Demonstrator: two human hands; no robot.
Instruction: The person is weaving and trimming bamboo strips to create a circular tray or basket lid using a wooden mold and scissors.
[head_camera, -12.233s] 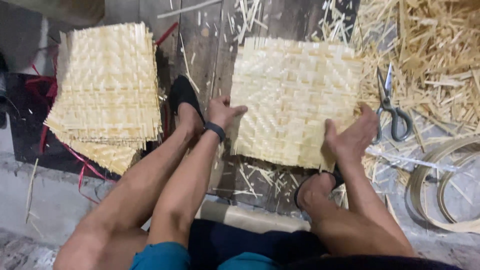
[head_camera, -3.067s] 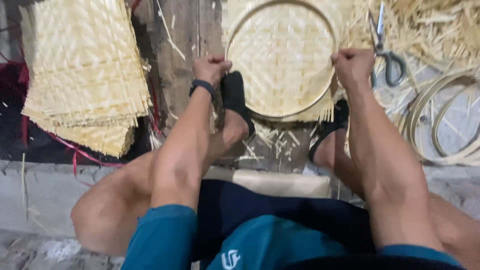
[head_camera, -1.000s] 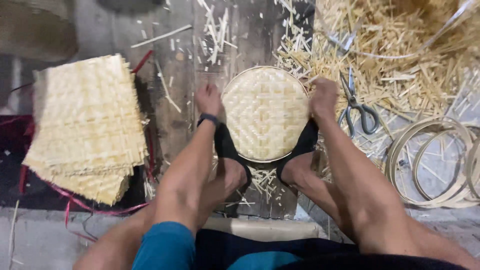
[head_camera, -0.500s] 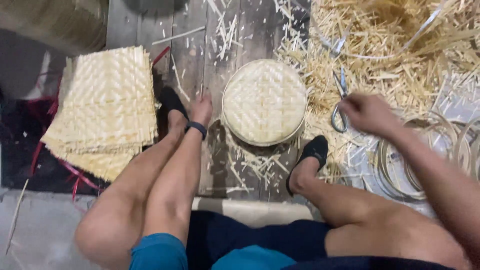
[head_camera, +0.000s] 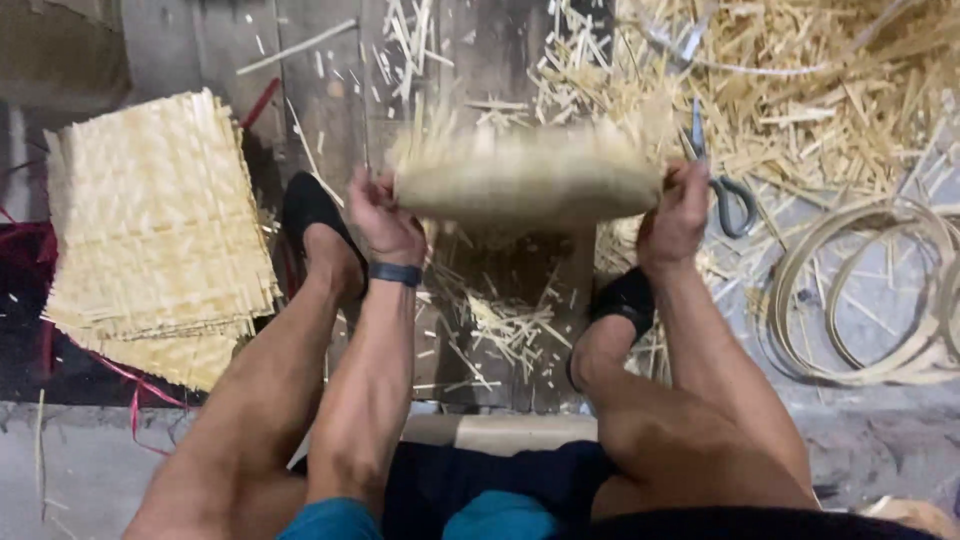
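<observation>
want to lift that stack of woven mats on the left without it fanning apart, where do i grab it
Probably grip the stack of woven mats at two opposite side edges, hands coming from left and right, fingers under the bottom sheet. It lies flat and the sheets are loose, with frayed strip ends at the near edge, a poor grip.

There is one view only, from the camera on my head, looking steeply down past my knees to the plank floor. It sits close: my left hand and right hand fill the middle, the stack of woven mats lies left, bamboo hoops right
</observation>
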